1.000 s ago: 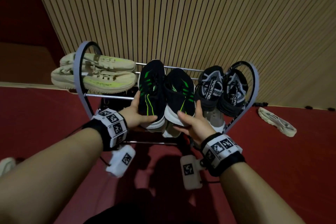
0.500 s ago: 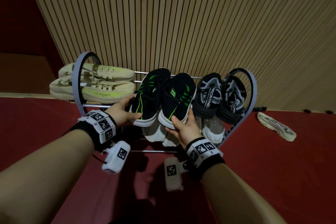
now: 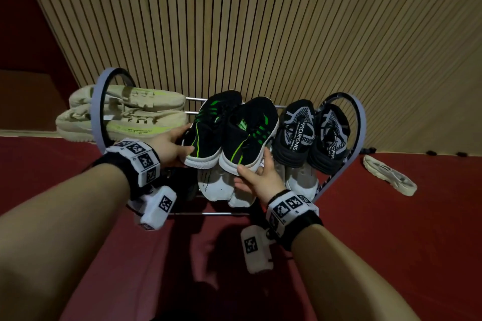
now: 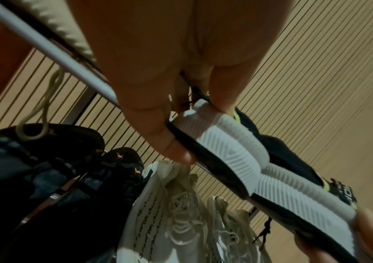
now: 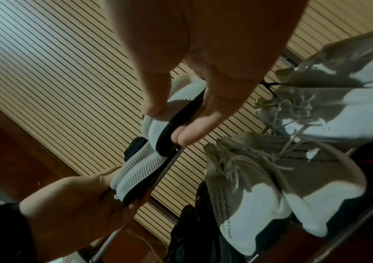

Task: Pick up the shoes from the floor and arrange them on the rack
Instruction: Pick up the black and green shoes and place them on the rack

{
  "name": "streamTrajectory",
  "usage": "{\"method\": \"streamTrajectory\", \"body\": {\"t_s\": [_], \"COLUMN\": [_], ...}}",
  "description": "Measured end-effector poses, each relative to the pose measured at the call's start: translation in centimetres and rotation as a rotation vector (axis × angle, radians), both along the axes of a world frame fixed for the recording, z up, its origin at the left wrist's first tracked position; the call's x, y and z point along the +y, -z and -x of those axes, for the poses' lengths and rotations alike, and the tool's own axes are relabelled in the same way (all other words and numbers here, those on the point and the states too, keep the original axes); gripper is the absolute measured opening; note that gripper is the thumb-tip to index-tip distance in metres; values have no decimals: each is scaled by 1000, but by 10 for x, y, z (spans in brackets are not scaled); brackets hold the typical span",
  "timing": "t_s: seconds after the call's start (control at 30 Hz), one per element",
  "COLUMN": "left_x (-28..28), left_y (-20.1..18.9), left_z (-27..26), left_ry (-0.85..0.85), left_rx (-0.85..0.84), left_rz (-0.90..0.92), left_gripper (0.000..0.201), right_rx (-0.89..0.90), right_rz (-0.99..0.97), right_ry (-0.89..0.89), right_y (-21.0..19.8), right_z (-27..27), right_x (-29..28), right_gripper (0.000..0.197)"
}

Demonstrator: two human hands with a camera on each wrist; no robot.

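Observation:
A pair of black shoes with green stripes lies slanted on the top tier of the rack (image 3: 96,112), toes toward the wall. My left hand (image 3: 172,147) grips the heel of the left black-green shoe (image 3: 208,135). My right hand (image 3: 258,177) holds the heel of the right black-green shoe (image 3: 250,133), thumb at the sole's edge. The left wrist view shows my fingers (image 4: 158,124) curled round the white ribbed sole (image 4: 237,156). From the right wrist, thumb and fingers (image 5: 192,115) are seen pinching the other sole (image 5: 158,135).
Beige sneakers (image 3: 130,117) fill the top tier's left end, and black-grey shoes (image 3: 300,133) its right end. White sneakers (image 3: 216,185) sit on the lower tier under my hands. A beige slipper (image 3: 388,174) lies on the red floor to the right. A slatted wall stands behind.
Both hands have swung the pair's heels to the left, so the shoes now lie slanted on the top tier. Both hands kept hold of the heels throughout.

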State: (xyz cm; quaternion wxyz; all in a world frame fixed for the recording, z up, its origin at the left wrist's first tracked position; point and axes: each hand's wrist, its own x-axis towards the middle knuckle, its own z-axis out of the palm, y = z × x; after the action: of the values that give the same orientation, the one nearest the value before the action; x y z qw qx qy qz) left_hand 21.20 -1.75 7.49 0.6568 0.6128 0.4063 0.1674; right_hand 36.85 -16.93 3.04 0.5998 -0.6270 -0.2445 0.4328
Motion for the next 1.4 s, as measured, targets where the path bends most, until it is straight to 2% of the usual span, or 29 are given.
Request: {"method": "streamTrajectory", "body": {"t_s": [0.17,0.37,0.53,0.63,0.7,0.77,0.83,0.93,1.07,1.13,1.2,1.3,1.4], "left_x": [2,-2,-6,-4,-1,-1,-1,-4,-11,-16,-17,-13,-5], "left_y": [1,4,3,-3,-7,-10,-10,-12,-13,-11,-4,7,16], "left_z": [-4,-3,-5,2,7,10,10,6,8,16,28,53,88], "left_ry": [-7,10,-16,29,83,125,140,165,119,90,83,60,-22], "left_rx": [26,43,103,198,299,352,384,437,428,381,318,262,254], "left_rz": [25,-31,-49,-134,-234,-273,-344,-467,-494,-494,-481,-389,-280], "left_gripper": [56,57,55,61,73,85,89,84,83,82,79,64,54], "right_rx": [2,26,13,-23,-119,-298,-446,-466,-502,-538,-589,-609,-694], "right_rz": [-44,-74,88,159,163,185,225,281,269,339,460,662,690], "right_ry": [34,61,-31,-56,-46,-5,5,6,52,68,-13,-301,-461], "right_y": [3,-2,-7,-11,-16,-16,-14,-13,-15,-12,-3,7,17], "right_z": [3,4,-9,-10,-6,-4,-5,-3,3,9,16,33,54], "right_x": [5,1,-9,-14,-12,-5,1,4,2,-4,-10,-15,-6], "right_gripper": [83,78,79,76,68,63,60,60,61,62,62,68,71]}}
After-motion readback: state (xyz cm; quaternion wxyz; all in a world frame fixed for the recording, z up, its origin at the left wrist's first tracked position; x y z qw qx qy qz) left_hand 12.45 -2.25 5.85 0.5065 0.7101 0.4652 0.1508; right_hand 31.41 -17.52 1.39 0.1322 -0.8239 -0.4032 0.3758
